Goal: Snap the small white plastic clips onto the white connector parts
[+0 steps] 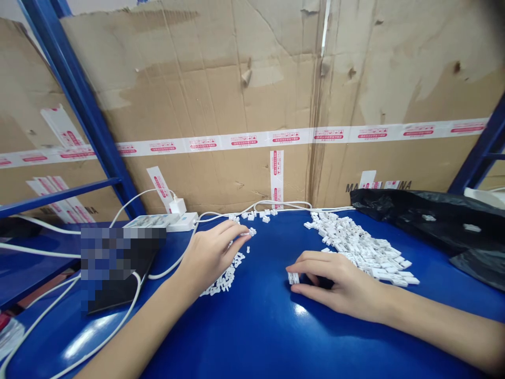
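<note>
Between the right hand's (335, 281) thumb and fingers: short stack of white plastic blocks (293, 277), pinched. Left hand (213, 247) has thumb and index clamped on one small white piece (252, 231). Loose white bits (226, 279) on the tabletop (252, 337), partly hidden by the left hand; scattered blocks (266, 219) beyond it. Big block pile (361, 245) just past the right hand, black plastic bag (410, 221) farther right. Power strip (152, 221) left of the left hand.
</note>
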Available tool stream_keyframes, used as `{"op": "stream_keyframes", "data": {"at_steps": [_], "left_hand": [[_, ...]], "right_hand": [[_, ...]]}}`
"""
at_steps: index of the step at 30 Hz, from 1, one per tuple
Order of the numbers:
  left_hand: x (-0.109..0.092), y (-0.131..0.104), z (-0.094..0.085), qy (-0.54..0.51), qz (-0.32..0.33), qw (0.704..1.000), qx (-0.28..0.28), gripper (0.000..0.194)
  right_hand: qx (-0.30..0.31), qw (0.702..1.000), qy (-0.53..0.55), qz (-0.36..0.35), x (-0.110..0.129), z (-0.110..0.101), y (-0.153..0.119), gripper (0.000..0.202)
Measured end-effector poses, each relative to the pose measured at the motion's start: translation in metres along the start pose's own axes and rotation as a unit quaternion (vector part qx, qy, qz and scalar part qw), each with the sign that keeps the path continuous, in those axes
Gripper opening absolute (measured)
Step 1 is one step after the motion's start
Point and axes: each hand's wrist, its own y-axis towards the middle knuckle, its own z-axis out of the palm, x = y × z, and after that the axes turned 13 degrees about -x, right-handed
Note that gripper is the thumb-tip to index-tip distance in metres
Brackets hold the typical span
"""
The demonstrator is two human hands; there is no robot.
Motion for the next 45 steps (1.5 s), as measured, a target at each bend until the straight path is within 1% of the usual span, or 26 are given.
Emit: {"op": "stream_keyframes", "data": {"at_steps": [5, 8, 14, 18, 24, 31, 39, 45], "left_hand": [[0.0007, -0.0024, 0.0018, 0.001, 0.008, 1.000, 0.010, 0.010], [0.0007, -0.0031, 0.0017, -0.005, 0.022, 1.000, 0.006, 0.009], [-0.0015, -0.0015, 0.0016, -0.025, 0.049, 0.998, 0.005, 0.014], [-0.0018, -0.0031, 0.0033, -0.040, 0.043, 0.998, 0.003, 0.013], [-0.0042, -0.0044, 0.0037, -0.062, 0.018, 0.997, 0.034, 0.014], [-0.0051, -0.0023, 0.0041, -0.077, 0.001, 0.997, 0.027, 0.010], [-0.0090, -0.0032, 0.0068, -0.125, 0.004, 0.991, 0.043, 0.014], [-0.0079, -0.0035, 0.0079, -0.160, -0.001, 0.985, 0.061, 0.016]], "right_hand": [[-0.002, 1.000, -0.003, -0.004, 0.0018, -0.0005, -0.0002, 0.024], [0.000, 1.000, -0.008, -0.003, 0.0029, -0.0014, -0.0008, 0.025], [0.001, 1.000, -0.012, -0.004, 0.0037, -0.0013, 0.0009, 0.025], [0.001, 1.000, -0.011, -0.006, 0.0042, -0.0008, 0.0008, 0.024], [0.001, 1.000, -0.013, -0.006, 0.0046, -0.0001, 0.0003, 0.024], [0.004, 1.000, -0.012, 0.000, 0.0054, -0.0001, 0.0001, 0.024], [0.008, 1.000, -0.013, -0.002, 0.0064, -0.0012, -0.0003, 0.025], [0.006, 1.000, -0.016, -0.003, 0.0080, -0.0019, 0.0008, 0.025]]}}
